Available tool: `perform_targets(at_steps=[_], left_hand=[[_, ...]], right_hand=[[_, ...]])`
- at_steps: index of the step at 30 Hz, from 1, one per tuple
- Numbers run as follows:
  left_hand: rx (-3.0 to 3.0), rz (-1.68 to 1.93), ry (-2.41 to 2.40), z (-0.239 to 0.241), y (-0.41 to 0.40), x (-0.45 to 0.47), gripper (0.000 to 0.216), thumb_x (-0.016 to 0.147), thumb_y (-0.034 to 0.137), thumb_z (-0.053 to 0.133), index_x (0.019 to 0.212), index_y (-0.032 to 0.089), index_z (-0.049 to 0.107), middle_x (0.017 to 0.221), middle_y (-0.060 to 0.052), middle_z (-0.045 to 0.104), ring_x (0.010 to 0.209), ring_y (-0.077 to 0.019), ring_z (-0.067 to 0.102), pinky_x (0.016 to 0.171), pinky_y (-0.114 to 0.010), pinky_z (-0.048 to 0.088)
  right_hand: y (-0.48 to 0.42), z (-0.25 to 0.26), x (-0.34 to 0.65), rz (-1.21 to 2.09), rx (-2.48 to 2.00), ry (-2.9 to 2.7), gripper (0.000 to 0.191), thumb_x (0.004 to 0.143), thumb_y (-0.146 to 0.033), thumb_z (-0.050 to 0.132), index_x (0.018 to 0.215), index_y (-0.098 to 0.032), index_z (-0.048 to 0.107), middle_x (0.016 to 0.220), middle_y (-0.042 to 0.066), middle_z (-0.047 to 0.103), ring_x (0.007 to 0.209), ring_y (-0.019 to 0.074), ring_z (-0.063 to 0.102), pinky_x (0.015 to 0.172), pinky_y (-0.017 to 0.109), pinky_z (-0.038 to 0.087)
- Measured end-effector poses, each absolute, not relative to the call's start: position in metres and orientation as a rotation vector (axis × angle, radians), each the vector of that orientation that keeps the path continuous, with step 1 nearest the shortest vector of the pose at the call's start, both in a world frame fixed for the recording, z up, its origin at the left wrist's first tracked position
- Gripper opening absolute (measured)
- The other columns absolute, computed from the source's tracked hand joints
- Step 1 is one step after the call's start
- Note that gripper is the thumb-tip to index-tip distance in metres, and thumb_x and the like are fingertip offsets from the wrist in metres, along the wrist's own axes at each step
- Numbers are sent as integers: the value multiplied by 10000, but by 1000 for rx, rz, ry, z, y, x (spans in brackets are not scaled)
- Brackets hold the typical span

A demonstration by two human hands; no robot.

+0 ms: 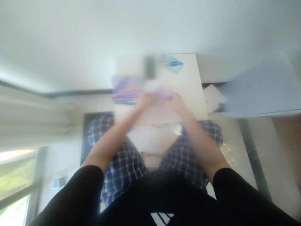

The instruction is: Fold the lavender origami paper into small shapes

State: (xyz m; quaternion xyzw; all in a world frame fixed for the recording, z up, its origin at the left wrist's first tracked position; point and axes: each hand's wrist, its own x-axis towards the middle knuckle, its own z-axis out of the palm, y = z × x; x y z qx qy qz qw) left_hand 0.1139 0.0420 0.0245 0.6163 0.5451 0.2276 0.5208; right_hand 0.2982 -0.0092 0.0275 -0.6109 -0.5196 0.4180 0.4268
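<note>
Both my hands meet over the white table (188,91), and a haze blurs them. Between them is a small pale purple thing (161,93) whose kind I cannot make out. My right hand (174,98) has its fingers closed on the right end of it. At its left end is my left hand (147,99), with fingers that look closed on it too. Just left of my left hand lies a flat purple sheet or packet (125,89) with orange and teal printing. Beyond the hands lies a dark, blurred rectangular object (150,67).
A teal and blue printed packet (173,64) lies near the table's far edge, against the white wall (150,25). To the right stands a grey-white panel (261,88). My knees in checked trousers (127,163) are under the near edge. A curtain (30,119) hangs at left.
</note>
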Motion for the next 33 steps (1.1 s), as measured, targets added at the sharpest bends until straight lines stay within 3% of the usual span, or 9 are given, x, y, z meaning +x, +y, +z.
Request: perform_targets(at_steps=[8,17,25,33], left_hand=[[1550,553,1210,31,40,114,204,772,358,761,814,158,767,776,-26,754,858,-216,722,794,-264,559],[1490,550,1294,28,41,114,410,799,557,725,735,153,759,705,-58,743,862,-250,731,754,-281,574],[1538,588,1223,35,40,113,331,825,467,730,907,153,793,882,-59,789,923,-239,733,816,-270,574],[1495,639,1232,33,42,112,285,831,412,710,825,136,783,840,-54,777,861,-220,729,756,-248,565]], right_hand=[[-8,25,302,1115,-1484,-1286,448,536,-219,814,975,-157,757,925,29,773,943,264,718,953,458,545],[-11,35,302,1166,-1475,-1338,502,519,-264,848,993,-153,726,923,40,765,934,263,718,932,453,545],[-11,28,303,1088,-1518,-1416,486,536,-268,827,999,-162,722,944,40,768,922,263,722,900,434,561],[-13,31,302,1151,-1540,-1411,501,553,-285,843,1016,-149,711,965,63,764,939,279,732,902,453,572]])
